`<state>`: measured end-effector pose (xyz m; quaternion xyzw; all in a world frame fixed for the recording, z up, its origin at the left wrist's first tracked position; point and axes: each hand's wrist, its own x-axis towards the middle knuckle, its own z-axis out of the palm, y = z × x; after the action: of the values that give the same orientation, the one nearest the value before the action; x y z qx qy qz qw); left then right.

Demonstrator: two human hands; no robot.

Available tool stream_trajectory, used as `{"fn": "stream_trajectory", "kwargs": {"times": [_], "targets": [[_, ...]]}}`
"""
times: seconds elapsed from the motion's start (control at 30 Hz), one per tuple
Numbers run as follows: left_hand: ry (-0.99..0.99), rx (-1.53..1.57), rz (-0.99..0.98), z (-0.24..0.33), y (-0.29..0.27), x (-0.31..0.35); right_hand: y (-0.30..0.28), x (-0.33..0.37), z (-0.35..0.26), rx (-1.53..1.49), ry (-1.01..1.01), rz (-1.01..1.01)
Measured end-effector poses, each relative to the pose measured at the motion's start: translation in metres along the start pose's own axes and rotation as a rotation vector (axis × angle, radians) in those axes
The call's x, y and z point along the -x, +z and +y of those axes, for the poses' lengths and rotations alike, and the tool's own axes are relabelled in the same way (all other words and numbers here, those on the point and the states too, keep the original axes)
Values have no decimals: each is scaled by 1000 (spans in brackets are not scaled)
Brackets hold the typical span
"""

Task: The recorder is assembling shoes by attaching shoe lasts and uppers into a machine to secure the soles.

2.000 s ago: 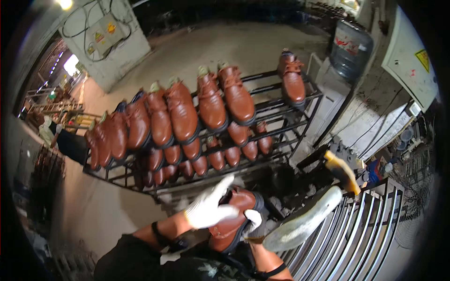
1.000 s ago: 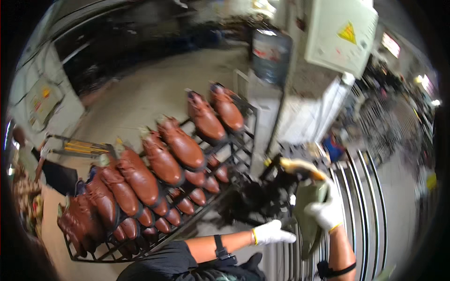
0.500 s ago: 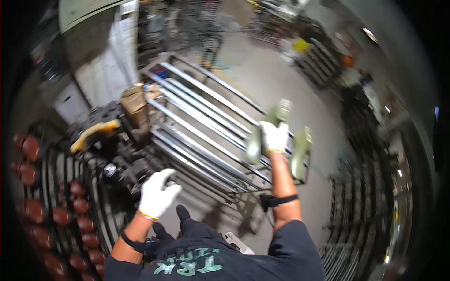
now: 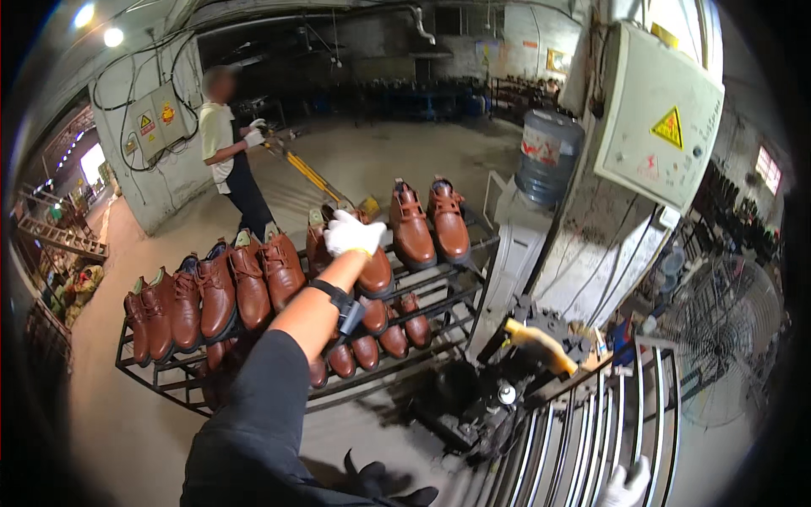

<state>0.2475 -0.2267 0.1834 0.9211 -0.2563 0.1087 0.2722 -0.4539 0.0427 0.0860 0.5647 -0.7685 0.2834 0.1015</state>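
My left hand (image 4: 353,235), in a white glove, reaches out to the top shelf of a black shoe rack (image 4: 182,387). Its fingers close over the upper part of a brown leather shoe (image 4: 374,275); the fingertips are partly hidden. A second brown shoe (image 4: 318,245) sits right beside it, on the left. Several laced brown shoes (image 4: 216,291) line the shelf farther left, some with green lasts showing at the collars. Another pair (image 4: 412,228) stands to the right. At the lower right edge my gloved right hand (image 4: 625,485) is over a metal-bar rack (image 4: 583,439), fingers outstretched, nothing visible in them.
A black machine (image 4: 473,406) with a yellow curved part stands right of the shoe rack. Beyond are a water bottle (image 4: 547,156), an electrical box (image 4: 663,114) and a large fan (image 4: 718,338). Behind the rack another person (image 4: 228,152) grips a yellow-handled pallet truck (image 4: 311,176).
My view has swung left from the metal-bar rack to the shoe rack. My left hand has gone out to the shoes. My right hand no longer shows the green lasts it held.
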Motion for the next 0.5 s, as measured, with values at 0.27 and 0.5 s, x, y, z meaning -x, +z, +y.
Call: {"fn": "stream_trajectory", "kwargs": {"times": [0.27, 0.5], "targets": [[30, 209, -103, 9, 23, 1, 64, 63, -169, -554, -138, -493], [-232, 483, -117, -15, 46, -45, 120, 121, -229, -870, -19, -722]]}}
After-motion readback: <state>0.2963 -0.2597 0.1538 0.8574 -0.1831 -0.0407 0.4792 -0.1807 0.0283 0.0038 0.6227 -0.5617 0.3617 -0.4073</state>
